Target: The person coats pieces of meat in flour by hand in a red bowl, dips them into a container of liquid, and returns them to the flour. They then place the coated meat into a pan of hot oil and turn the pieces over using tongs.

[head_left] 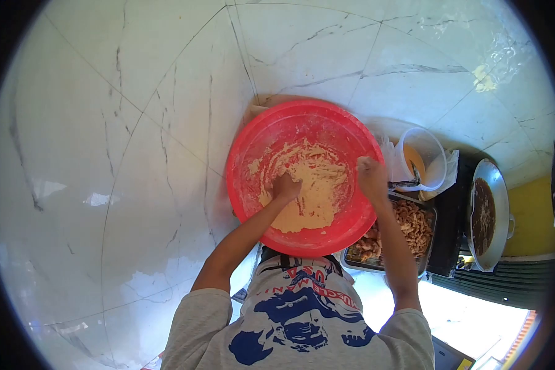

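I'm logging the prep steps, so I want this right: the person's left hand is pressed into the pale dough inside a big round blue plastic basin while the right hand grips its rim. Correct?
Nearly. The big round plastic basin is red, not blue, as the head view shows. The rest holds: the left hand is pressed into the pale dough while the right hand grips the rim.

Head camera, straight down, close overhead.

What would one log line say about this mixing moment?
left hand: in dough | right hand: gripping red bowl rim | beside: tray of fried pieces, white bucket
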The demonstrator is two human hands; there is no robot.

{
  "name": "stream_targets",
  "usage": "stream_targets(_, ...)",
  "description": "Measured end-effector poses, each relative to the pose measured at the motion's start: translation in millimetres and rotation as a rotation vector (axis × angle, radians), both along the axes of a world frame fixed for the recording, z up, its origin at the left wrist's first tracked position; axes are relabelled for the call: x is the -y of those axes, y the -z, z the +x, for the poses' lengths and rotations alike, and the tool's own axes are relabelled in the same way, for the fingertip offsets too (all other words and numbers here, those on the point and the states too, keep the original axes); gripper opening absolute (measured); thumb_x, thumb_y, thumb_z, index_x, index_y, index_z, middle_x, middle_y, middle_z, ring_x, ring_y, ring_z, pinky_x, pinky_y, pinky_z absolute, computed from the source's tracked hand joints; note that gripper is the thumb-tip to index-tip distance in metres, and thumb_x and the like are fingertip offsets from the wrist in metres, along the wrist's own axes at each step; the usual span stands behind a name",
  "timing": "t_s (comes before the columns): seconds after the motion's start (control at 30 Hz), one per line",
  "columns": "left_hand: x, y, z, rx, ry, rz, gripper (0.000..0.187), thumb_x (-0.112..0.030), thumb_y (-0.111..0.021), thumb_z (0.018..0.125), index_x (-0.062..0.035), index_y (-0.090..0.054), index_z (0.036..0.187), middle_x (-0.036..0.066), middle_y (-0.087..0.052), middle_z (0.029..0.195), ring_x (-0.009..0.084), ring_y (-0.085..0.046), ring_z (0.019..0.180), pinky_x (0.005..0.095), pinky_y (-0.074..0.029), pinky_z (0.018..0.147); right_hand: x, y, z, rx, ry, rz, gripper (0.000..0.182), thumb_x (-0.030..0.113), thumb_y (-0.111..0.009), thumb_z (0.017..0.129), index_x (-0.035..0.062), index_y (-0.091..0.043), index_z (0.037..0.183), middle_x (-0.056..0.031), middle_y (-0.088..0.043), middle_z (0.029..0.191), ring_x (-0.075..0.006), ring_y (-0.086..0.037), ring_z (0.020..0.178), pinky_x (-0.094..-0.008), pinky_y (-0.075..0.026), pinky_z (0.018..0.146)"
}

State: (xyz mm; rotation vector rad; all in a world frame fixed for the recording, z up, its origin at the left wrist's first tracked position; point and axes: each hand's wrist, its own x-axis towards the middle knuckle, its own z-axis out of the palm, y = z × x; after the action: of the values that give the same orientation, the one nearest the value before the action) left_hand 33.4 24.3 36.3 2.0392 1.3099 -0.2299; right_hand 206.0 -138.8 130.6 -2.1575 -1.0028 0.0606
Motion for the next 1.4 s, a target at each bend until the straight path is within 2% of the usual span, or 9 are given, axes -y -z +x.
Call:
stream_targets(0.13, -24.4, 21.3, -7.5, -0.043, 0.395, 0.39, 0.041, -0.028, -0.061, 0.082, -0.0063, -0.055, 0.117, 0.015, -0.061, 0.112, 0.0328, -0.052, 0.112, 0.0529, -0.032, 0.095, 35.7, -78.3, 19.8, 0.253, 0.235, -0.348, 0.025, 0.02, -0.059, 0.08, -0.0021, -0.064, 0.093, -0.0244, -0.063, 0.083, -0.0405, -0.062, 0.082, -0.0467, -0.049, 0.073)
stream_targets(0.23, -43.1, 23.8, 6.5, -0.055, 0.47, 0.321, 0.04, -0.021, -0.057, 0.084, -0.0061, -0.052, 0.121, 0.019, -0.054, 0.121, 0.0315, -0.047, 0.119, 0.0559, -0.031, 0.1, 64.1, -86.3, 49.4, 0.355, 0.383, -0.552, 0.03, 0.024, -0.061, 0.082, -0.0013, -0.063, 0.097, -0.0262, -0.062, 0.093, -0.0411, -0.061, 0.089, -0.0472, -0.049, 0.077)
stream_targets(0.53, -50.6, 37.9, 83.2, 0.249, 0.35, 0.161, 0.035, -0.021, -0.059, 0.084, -0.0054, -0.057, 0.115, 0.018, -0.057, 0.118, 0.0312, -0.049, 0.118, 0.0546, -0.032, 0.1, 112.1, -40.3, 84.1, 0.186, 0.422, -0.438, 0.035, 0.028, -0.066, 0.081, -0.007, -0.065, 0.083, -0.0265, -0.063, 0.079, -0.0418, -0.062, 0.083, -0.0463, -0.048, 0.074)
stream_targets(0.83, -30.1, 37.3, 105.4, 0.054, 0.562, 0.55, 0.026, -0.025, -0.062, 0.081, -0.0072, -0.063, 0.099, 0.013, -0.064, 0.103, 0.0283, -0.058, 0.1, 0.0448, -0.035, 0.091, 136.9, -59.3, 72.0, -0.013, 0.388, -0.44, 0.038, 0.023, -0.066, 0.08, -0.0109, -0.061, 0.098, -0.0277, -0.063, 0.089, -0.039, -0.064, 0.083, -0.0434, -0.051, 0.076)
stream_targets(0.93, -27.0, 40.9, 100.7, 0.182, 0.498, 0.608, 0.008, -0.014, -0.061, 0.077, -0.0112, -0.067, 0.08, 0.008, -0.064, 0.091, 0.0267, -0.055, 0.1, 0.0455, -0.03, 0.097, 151.2, -75.8, 70.5, -0.408, 0.347, -0.253, 0.034, 0.017, -0.06, 0.085, -0.0118, -0.06, 0.104, -0.0214, -0.065, 0.088, -0.0271, -0.067, 0.076, -0.034, -0.056, 0.068)
stream_targets(1.03, -35.8, 30.2, 91.2, 0.215, 0.507, 0.52, 0.009, -0.017, -0.063, 0.079, -0.0099, -0.066, 0.082, 0.009, -0.064, 0.091, 0.027, -0.054, 0.102, 0.0461, -0.031, 0.096, 175.7, -86.3, 73.2, -0.545, 0.31, 0.046, 0.027, 0.011, -0.052, 0.091, -0.011, -0.06, 0.105, -0.0144, -0.065, 0.089, -0.0171, -0.066, 0.071, -0.0253, -0.056, 0.06)
stream_targets(1.23, -46.1, 10.9, 48.0, 0.427, 0.463, 0.487, 0.021, -0.024, -0.067, 0.082, -0.004, -0.065, 0.088, 0.012, -0.063, 0.092, 0.0309, -0.054, 0.101, 0.0475, -0.039, 0.09, 197.4, -111.2, 62.8, -0.693, 0.297, 0.79, 0.022, 0.007, -0.052, 0.092, -0.0027, -0.054, 0.112, -0.0056, -0.063, 0.086, -0.0108, -0.063, 0.071, -0.0219, -0.054, 0.069)
stream_targets(1.37, -54.9, 13.4, 31.5, 0.559, 0.473, 0.211, 0.022, -0.02, -0.067, 0.082, -0.0014, -0.064, 0.093, 0.015, -0.063, 0.089, 0.0337, -0.058, 0.09, 0.04, -0.046, 0.081, 167.5, -113.5, 41.7, -0.893, -0.21, 0.801, 0.047, 0.005, -0.061, 0.076, -0.0004, -0.046, 0.12, -0.0126, -0.06, 0.104, -0.0208, -0.063, 0.089, -0.0341, -0.053, 0.078)
stream_targets(1.4, -54.3, 3.8, 26.6, 0.549, 0.494, 0.106, 0.023, -0.019, -0.067, 0.082, -0.001, -0.063, 0.095, 0.015, -0.064, 0.089, 0.0341, -0.059, 0.088, 0.0383, -0.047, 0.079, 146.1, -118.6, 25.8, -0.961, -0.096, 0.866, 0.055, 0.006, -0.06, 0.07, 0.0025, -0.044, 0.122, -0.0128, -0.059, 0.099, -0.0217, -0.061, 0.08, -0.0335, -0.05, 0.072)
